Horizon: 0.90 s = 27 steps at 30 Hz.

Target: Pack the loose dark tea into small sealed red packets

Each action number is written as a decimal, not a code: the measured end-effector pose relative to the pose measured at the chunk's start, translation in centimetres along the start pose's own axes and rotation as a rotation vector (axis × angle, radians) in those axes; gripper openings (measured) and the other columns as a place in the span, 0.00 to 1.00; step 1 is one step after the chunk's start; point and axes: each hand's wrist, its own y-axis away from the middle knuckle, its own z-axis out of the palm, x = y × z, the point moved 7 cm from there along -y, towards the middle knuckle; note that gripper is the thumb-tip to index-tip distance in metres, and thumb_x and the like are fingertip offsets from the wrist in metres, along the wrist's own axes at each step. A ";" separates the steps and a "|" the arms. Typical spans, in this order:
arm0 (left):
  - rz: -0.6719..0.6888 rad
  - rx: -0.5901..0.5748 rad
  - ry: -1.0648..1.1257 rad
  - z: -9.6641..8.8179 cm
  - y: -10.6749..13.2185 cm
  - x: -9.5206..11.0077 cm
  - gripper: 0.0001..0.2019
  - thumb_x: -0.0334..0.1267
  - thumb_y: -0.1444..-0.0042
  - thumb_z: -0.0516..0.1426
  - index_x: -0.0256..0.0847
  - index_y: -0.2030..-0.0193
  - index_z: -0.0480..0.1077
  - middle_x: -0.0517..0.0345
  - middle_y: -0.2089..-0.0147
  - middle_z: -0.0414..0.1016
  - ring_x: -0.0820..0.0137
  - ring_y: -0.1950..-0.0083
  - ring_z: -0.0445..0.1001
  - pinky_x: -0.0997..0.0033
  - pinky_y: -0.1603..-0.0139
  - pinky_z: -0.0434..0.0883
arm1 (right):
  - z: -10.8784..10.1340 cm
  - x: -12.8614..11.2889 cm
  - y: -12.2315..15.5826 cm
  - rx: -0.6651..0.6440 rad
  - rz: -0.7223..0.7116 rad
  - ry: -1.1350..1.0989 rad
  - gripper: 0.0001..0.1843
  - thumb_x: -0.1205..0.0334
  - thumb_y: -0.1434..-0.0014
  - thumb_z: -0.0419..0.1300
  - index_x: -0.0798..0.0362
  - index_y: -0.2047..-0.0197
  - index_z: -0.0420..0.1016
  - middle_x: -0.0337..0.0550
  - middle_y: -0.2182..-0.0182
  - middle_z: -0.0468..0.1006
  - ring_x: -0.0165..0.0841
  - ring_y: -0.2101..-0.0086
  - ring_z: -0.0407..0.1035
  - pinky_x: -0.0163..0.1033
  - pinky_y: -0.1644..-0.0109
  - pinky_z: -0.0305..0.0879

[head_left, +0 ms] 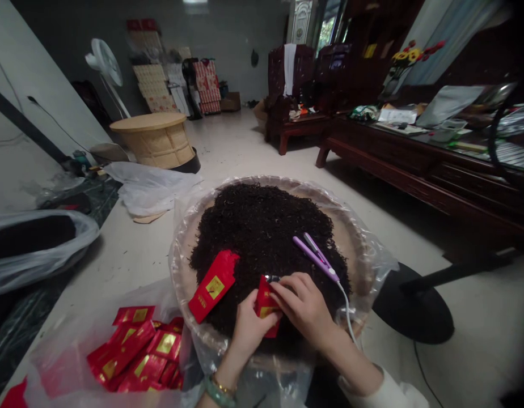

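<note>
My left hand (250, 324) wraps around the side of a small red packet (265, 296) with a gold label, keeping it upright over the basket. My right hand (303, 306) has its fingers at the packet's upper edge, pinching it; a dark, shiny bit shows at the top. Below lies a heap of dark dried tea leaves (262, 226) in a wide round basket (345, 226) lined with clear plastic. Another red packet (214, 286) lies on the heap at the left. A purple flat iron (315, 258) with a white cord rests on the leaves at the right.
Several red packets (136, 351) sit in a clear plastic bag at lower left. A plastic-lined container (81, 249) stands at far left. A black round stand base (415, 309) is right of the basket. Behind are a woven drum-shaped table (153, 139) and dark wooden furniture (372, 153).
</note>
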 end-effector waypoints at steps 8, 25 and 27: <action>0.046 -0.009 -0.155 -0.3 0.8 0.4 0.11 0.37 0.59 0.64 0.38 0.66 0.72 0.63 0.73 0.75 0.71 0.71 0.69 0.76 0.69 0.64 | 0.6 1.1 0.1 -0.137 0.093 -0.107 0.08 0.59 0.36 0.56 0.53 0.64 0.73 0.48 0.67 0.74 0.38 0.66 0.67 0.43 0.64 0.70; 0.066 -0.054 -0.239 -0.2 1.2 0.4 0.13 0.34 0.58 0.64 0.38 0.62 0.74 0.64 0.72 0.76 0.71 0.71 0.70 0.77 0.70 0.65 | 1.1 0.3 0.4 -0.160 0.045 -0.161 0.12 0.58 0.34 0.55 0.54 0.68 0.72 0.43 0.75 0.73 0.35 0.70 0.63 0.39 0.68 0.64; 0.082 -0.060 -0.272 -0.4 1.2 0.6 0.14 0.34 0.58 0.65 0.39 0.61 0.74 0.64 0.72 0.77 0.71 0.71 0.71 0.76 0.69 0.66 | 1.0 -0.4 0.4 -0.177 -0.034 -0.160 0.14 0.62 0.33 0.53 0.53 0.71 0.70 0.42 0.76 0.72 0.34 0.71 0.62 0.38 0.67 0.62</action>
